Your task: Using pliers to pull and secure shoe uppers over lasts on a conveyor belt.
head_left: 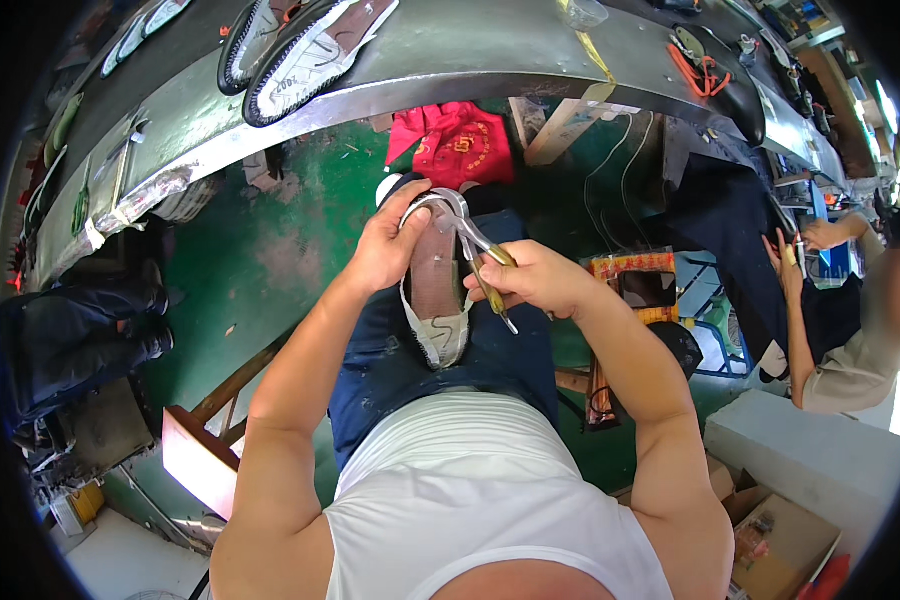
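An unfinished shoe lies bottom up along my lap, its brown insole board showing inside pale, turned-over edges. My left hand is closed round its far end, thumb on the upper side. In my right hand are metal pincers with large curved jaws and brass-coloured handles. The jaws reach over the far end of the shoe, close to my left fingers. Whether they bite on the shoe's edge is hard to make out. A pointed metal tip sticks out below my right fingers.
A curved-looking metal bench crosses ahead, bearing several unfinished shoes and an orange-handled tool. Red cloth hangs beneath it. At right, a co-worker's hands work. A dark phone lies near my right arm; a cardboard box stands behind it.
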`<state>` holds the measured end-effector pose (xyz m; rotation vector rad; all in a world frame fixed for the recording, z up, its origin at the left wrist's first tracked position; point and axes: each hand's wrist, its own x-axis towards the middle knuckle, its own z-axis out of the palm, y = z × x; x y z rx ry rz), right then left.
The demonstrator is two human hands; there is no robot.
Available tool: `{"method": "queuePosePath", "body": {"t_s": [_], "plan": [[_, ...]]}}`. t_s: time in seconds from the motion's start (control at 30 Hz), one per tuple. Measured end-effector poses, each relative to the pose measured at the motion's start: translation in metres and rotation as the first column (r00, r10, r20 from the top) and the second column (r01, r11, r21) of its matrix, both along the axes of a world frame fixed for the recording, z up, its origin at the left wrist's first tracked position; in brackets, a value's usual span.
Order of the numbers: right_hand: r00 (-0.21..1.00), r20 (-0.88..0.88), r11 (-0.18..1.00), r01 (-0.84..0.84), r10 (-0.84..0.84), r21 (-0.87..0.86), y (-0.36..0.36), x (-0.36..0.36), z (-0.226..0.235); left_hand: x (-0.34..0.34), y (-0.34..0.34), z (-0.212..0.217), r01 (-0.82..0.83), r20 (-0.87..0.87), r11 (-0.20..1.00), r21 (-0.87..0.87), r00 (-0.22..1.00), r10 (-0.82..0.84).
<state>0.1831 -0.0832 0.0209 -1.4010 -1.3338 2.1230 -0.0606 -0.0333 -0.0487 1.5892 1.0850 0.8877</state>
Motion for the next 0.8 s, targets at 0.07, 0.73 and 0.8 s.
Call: {"method": "queuePosePath", "body": {"t_s": [0.07,0.73,0.8], "plan": [[0.987,-0.078,0.98,0.126,-0.139,-0.154,0.003,-0.008,0.018,-0.003,0.0,-0.005,0.002,0.031,1.0,-0.01,1.0,-0.002],[0.908,0.361,0.747,-0.087,-0.212,0.659,-0.047,-0.027,-0.035,-0.008,-0.006,0.006,0.024,-0.054,0.974,0.224,0.998,-0.012],[0.879,0.445,0.749,-0.179,-0.169,0.638,-0.058,-0.029,-0.013,-0.004,-0.022,0.029,0.018,0.27,0.992,-0.128,0.963,0.018]]}}
